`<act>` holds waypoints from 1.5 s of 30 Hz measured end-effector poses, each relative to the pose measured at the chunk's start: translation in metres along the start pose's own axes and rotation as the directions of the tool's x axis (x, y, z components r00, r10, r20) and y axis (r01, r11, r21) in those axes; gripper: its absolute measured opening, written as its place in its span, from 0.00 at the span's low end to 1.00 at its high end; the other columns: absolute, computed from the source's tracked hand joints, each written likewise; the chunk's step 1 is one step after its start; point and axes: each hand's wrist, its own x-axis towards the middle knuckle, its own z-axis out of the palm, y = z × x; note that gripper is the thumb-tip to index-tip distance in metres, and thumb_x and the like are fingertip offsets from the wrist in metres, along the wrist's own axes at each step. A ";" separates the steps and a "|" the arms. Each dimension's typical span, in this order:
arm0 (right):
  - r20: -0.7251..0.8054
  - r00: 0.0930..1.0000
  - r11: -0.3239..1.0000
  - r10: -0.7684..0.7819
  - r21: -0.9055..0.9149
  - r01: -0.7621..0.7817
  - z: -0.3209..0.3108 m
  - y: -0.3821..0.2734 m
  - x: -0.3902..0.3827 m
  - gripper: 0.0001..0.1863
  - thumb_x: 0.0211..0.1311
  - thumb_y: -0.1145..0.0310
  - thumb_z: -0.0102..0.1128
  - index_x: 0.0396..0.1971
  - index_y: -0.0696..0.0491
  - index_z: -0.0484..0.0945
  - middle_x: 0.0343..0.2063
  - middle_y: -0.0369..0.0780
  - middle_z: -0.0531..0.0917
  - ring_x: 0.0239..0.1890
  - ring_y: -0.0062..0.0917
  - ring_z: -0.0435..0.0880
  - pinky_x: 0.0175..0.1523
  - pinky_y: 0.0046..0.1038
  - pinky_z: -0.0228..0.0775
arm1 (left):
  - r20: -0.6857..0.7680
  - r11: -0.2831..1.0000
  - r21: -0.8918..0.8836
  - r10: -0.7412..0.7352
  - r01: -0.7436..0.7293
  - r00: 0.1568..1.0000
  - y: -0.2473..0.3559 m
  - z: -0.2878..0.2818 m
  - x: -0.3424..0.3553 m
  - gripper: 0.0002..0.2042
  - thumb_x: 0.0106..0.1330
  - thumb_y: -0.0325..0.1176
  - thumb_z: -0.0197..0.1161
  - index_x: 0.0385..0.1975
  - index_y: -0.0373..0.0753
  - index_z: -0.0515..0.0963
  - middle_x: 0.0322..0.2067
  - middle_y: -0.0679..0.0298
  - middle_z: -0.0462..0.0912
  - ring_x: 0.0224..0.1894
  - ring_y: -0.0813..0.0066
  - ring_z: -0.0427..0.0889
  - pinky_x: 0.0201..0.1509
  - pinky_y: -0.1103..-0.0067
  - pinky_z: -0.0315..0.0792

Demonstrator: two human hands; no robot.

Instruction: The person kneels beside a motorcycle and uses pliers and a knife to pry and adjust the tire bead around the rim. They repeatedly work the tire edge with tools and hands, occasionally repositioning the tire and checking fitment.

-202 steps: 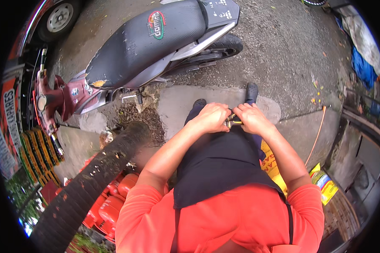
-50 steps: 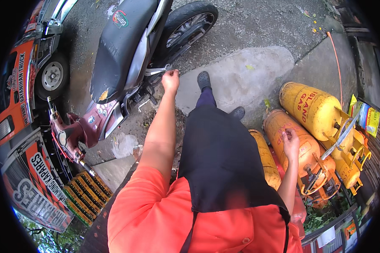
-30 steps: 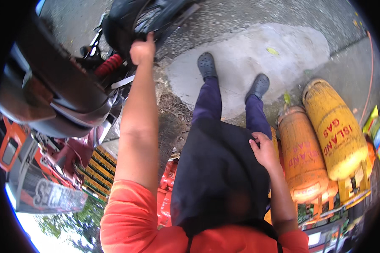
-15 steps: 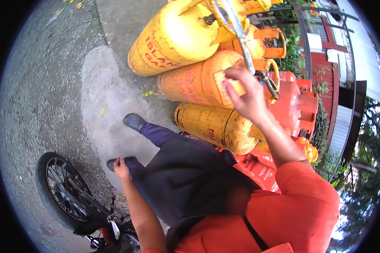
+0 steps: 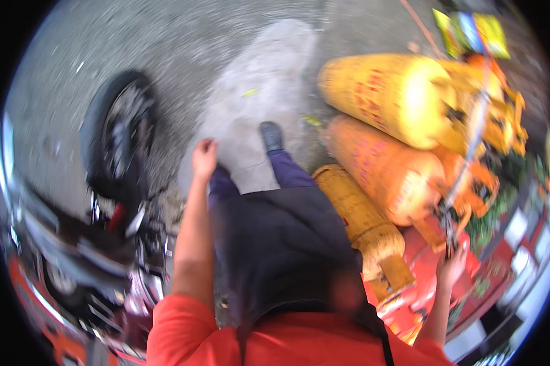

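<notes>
The person's right hand (image 5: 451,268) is up against a dark metal piece (image 5: 449,230), which sits right at its fingertips. The picture is blurred there, and I can't tell whether the fingers are clamped round the metal or only touching it. From that piece a pale bar (image 5: 477,131) slants up and away from the hand, passing across the frames at the tops of the gas tanks.

Just to the left of the right hand lies a narrow yellow tank (image 5: 359,216), with some red tanks (image 5: 423,268) close beside the hand. Beyond the narrow one, farther from the hand, an orange tank (image 5: 382,165) lies on its side, and past it a bigger yellow tank (image 5: 379,91). Farthest out that way is a bright yellow bag (image 5: 473,33), with an orange cord (image 5: 421,24) just left of it.

The left hand (image 5: 205,160) hangs in the air, well apart from the tanks, its fingers bent inward; I can't tell whether the tips meet. Below it is a pale concrete patch (image 5: 256,67), with a dark shoe (image 5: 272,135) to its right. On its left stands a motorcycle, rear wheel (image 5: 101,137) nearest.
</notes>
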 end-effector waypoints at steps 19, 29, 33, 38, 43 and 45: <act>-0.458 -0.274 -0.422 -0.846 0.260 0.868 0.068 -0.877 -0.027 0.13 0.53 0.64 0.73 0.28 0.54 0.77 0.29 0.45 0.83 0.43 0.45 0.82 0.47 0.44 0.72 | -0.692 0.945 0.235 -0.002 0.228 0.722 -0.171 -0.234 -0.018 0.18 0.57 0.35 0.73 0.44 0.32 0.81 0.37 0.48 0.84 0.42 0.53 0.85 0.48 0.65 0.77; -0.568 -0.657 -0.546 -0.496 -0.383 0.745 0.076 -0.995 -0.030 0.11 0.54 0.64 0.71 0.36 0.50 0.83 0.34 0.41 0.84 0.58 0.40 0.77 0.62 0.50 0.61 | -0.710 0.827 0.457 0.117 0.327 0.694 -0.179 -0.232 0.006 0.15 0.61 0.35 0.69 0.43 0.31 0.82 0.32 0.46 0.86 0.39 0.47 0.86 0.45 0.62 0.78; -0.541 -0.709 -0.554 -0.451 -0.453 0.698 0.078 -1.005 -0.037 0.11 0.55 0.63 0.70 0.36 0.50 0.84 0.34 0.41 0.85 0.58 0.38 0.77 0.63 0.49 0.61 | -0.639 0.780 0.546 0.152 0.306 0.754 -0.188 -0.247 0.012 0.12 0.63 0.35 0.66 0.40 0.33 0.84 0.34 0.45 0.85 0.41 0.44 0.84 0.47 0.61 0.77; -0.525 -0.720 -0.562 -0.455 -0.458 0.689 0.082 -1.004 -0.043 0.11 0.54 0.62 0.70 0.36 0.49 0.83 0.33 0.38 0.85 0.56 0.37 0.77 0.59 0.47 0.64 | -0.617 0.830 0.522 0.208 0.198 0.759 -0.193 -0.248 0.016 0.10 0.66 0.34 0.62 0.38 0.35 0.84 0.33 0.46 0.84 0.41 0.44 0.83 0.46 0.59 0.77; -0.538 -0.711 -0.567 -0.454 -0.441 0.696 0.083 -1.004 -0.044 0.11 0.54 0.61 0.72 0.33 0.49 0.81 0.31 0.35 0.85 0.51 0.35 0.80 0.51 0.43 0.67 | -0.652 0.841 0.521 0.281 0.146 0.704 -0.204 -0.241 0.014 0.10 0.67 0.34 0.62 0.37 0.34 0.83 0.32 0.44 0.83 0.39 0.42 0.82 0.44 0.59 0.76; -0.555 -0.722 -0.558 -0.413 -0.473 0.682 0.083 -1.009 -0.043 0.11 0.54 0.61 0.72 0.32 0.49 0.80 0.31 0.35 0.85 0.49 0.35 0.80 0.50 0.42 0.68 | -0.658 0.839 0.533 0.329 0.110 0.677 -0.207 -0.240 0.015 0.10 0.66 0.34 0.62 0.37 0.34 0.83 0.31 0.44 0.82 0.39 0.41 0.81 0.43 0.59 0.76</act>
